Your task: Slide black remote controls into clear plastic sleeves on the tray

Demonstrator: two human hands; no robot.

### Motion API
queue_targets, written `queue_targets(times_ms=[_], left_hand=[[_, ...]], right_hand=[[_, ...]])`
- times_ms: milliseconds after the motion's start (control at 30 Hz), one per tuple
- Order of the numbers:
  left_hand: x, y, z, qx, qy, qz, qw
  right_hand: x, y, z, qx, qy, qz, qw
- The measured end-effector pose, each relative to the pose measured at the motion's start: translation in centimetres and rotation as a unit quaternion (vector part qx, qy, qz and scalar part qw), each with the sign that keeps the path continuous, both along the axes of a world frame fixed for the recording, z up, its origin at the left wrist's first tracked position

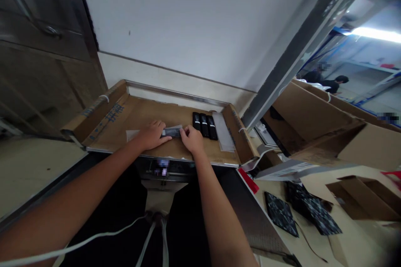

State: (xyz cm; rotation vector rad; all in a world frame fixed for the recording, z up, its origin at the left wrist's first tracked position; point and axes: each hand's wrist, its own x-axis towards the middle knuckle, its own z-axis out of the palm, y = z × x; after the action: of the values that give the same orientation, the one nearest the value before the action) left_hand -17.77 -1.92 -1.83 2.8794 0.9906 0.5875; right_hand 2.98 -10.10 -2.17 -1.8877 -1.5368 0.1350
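Note:
A dark flat item in a clear plastic sleeve (172,132) lies on the cardboard-lined tray between my hands. My left hand (153,135) rests over its left end, fingers above and thumb along the near side. At the other end, my right hand (191,138) pinches the sleeve between thumb and fingers. What the item is exactly is too blurred to tell. Three black oblong items with small white labels (204,125) stand side by side to the right of my right hand. Clear plastic sleeves (223,132) lie beyond them, and another sleeve (131,134) shows behind my left wrist.
Raised cardboard sides (239,133) with white ties border the tray. A white wall (188,25) rises behind it. To the right are a large open carton (319,112), dark patterned pouches (282,212) and a smaller box (366,196). A white cord (106,234) crosses near my lap. People sit far right.

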Motion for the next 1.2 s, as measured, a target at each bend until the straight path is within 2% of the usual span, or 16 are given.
queue_targets(times_ms=[133, 267, 367, 533, 833, 1100, 1200], left_hand=[[-0.1, -0.3, 0.4, -0.014, -0.018, -0.022, 1.000], [-0.2, -0.7, 0.7, -0.014, -0.034, -0.016, 0.999], [-0.2, -1.0, 0.8, 0.005, -0.042, -0.011, 0.999], [-0.2, -1.2, 1.0, 0.016, -0.031, -0.040, 0.999], [-0.3, -1.2, 1.2, -0.006, -0.024, -0.046, 0.999], [-0.1, -1.3, 1.0, -0.009, -0.025, 0.002, 1.000], [0.0, -1.2, 0.9, -0.011, -0.024, 0.033, 0.999]], right_hand=[[0.6, 0.3, -0.4, 0.038, 0.130, 0.026, 0.991], [0.9, 0.7, -0.8, 0.055, 0.286, 0.040, 0.956], [0.9, 0.8, -0.8, 0.040, 0.332, 0.062, 0.940], [1.0, 0.5, -0.4, 0.033, 0.327, 0.096, 0.940], [1.1, 0.7, -0.6, 0.037, 0.276, 0.065, 0.958], [0.8, 0.4, -0.5, 0.071, 0.208, 0.003, 0.976], [0.8, 0.5, -0.8, 0.090, 0.192, -0.001, 0.977]])
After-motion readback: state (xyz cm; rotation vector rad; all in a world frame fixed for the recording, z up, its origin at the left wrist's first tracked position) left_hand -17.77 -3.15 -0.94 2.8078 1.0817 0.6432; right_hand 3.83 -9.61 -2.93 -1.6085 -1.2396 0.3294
